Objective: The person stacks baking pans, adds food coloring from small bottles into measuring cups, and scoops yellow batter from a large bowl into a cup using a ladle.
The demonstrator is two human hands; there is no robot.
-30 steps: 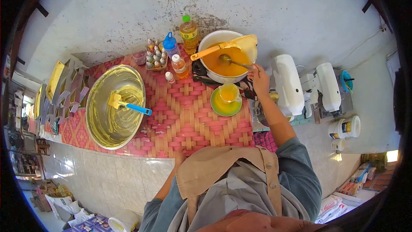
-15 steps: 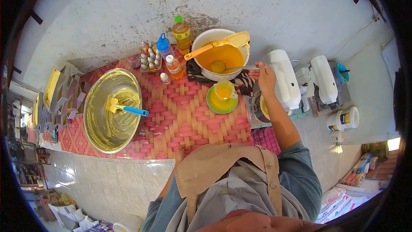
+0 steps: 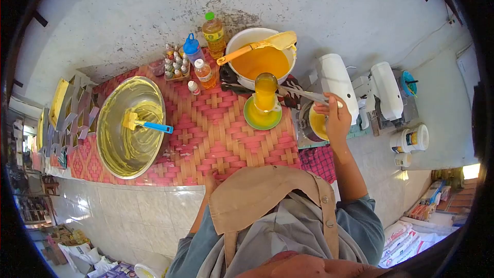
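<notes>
My right hand [image 3: 337, 116] is closed around the handle of a metal ladle [image 3: 309, 95]. The ladle's bowl is over a small clear cup [image 3: 265, 104] with yellow liquid in it, which stands on a green plate [image 3: 256, 122]. Behind the ladle is a white bucket [image 3: 237, 39] of orange-yellow liquid. Across its rim lies a spatula [image 3: 242, 54] with an orange handle and a batter-coated blade. My left hand [image 3: 210, 181] is at the table's front edge, partly hidden by the apron, so its fingers cannot be made out.
On the left, a large metal bowl [image 3: 105, 139] smeared with yellow batter holds a blue-handled spatula [image 3: 154, 126]. Bottles [image 3: 214, 36] and small vials [image 3: 176, 68] line the back of the woven-pattern table [image 3: 221, 144]. White stand mixers [image 3: 337, 90] stand to the right.
My right hand has lifted the ladle out of the bucket and brought it nearer to me, so its bowl is now over the cup. The left hand stays by the table edge.
</notes>
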